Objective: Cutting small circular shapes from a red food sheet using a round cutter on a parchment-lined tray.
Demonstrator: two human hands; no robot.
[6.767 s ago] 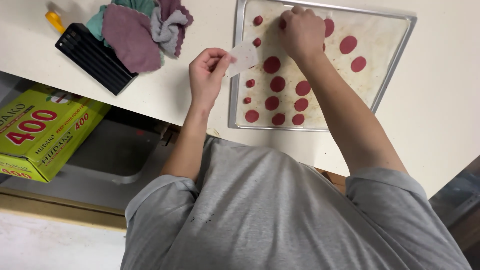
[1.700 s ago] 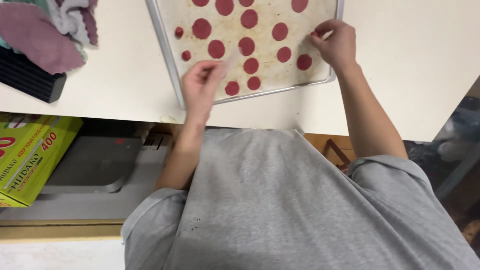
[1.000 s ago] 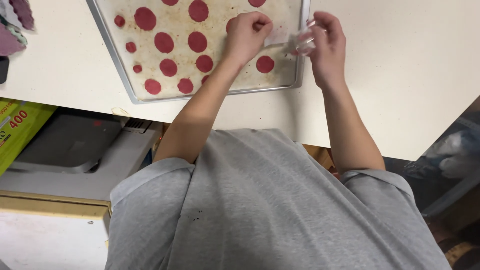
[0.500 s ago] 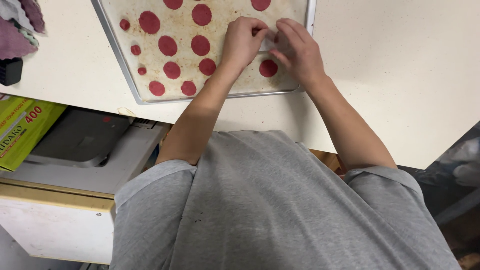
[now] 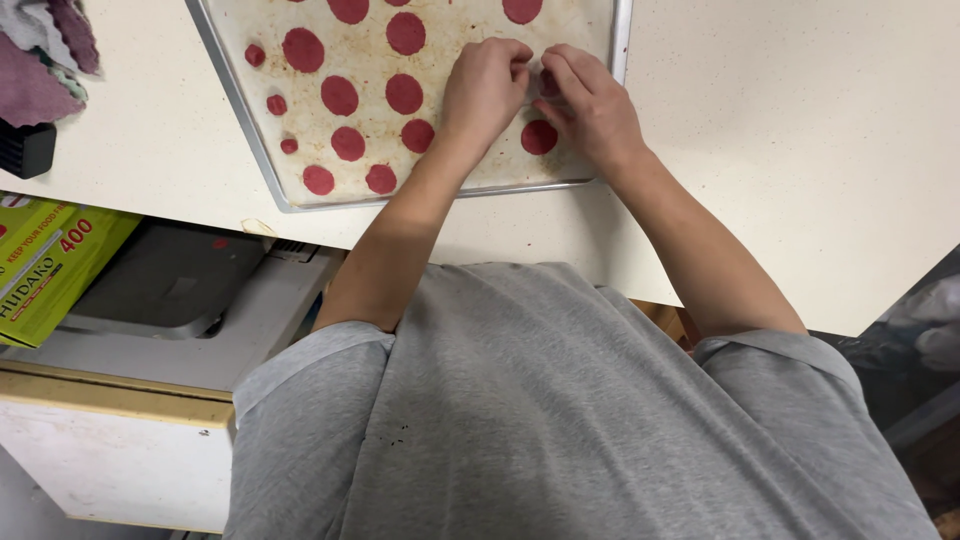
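A metal baking tray (image 5: 622, 40) with a stained liner lies on the pale counter (image 5: 800, 150), covered with several flat dark red discs (image 5: 340, 95). My left hand (image 5: 485, 85) is curled, its fingertips down on the liner near the tray's right side. My right hand (image 5: 590, 105) meets it from the right, and its fingers pinch a red disc (image 5: 548, 84) that shows only as a sliver between them. Another red disc (image 5: 538, 137) lies just below the two hands. Whatever is in my left fingers is hidden.
Purple and grey cloths (image 5: 40, 60) and a black object (image 5: 25, 150) sit at the counter's far left. Below the counter's front edge are a green and yellow box (image 5: 50, 270) and a grey appliance (image 5: 165, 285). My grey shirt fills the lower view.
My right hand came in from the tray's right edge to meet my left hand over one disc. The pale slip held between the hands a second ago is out of sight.
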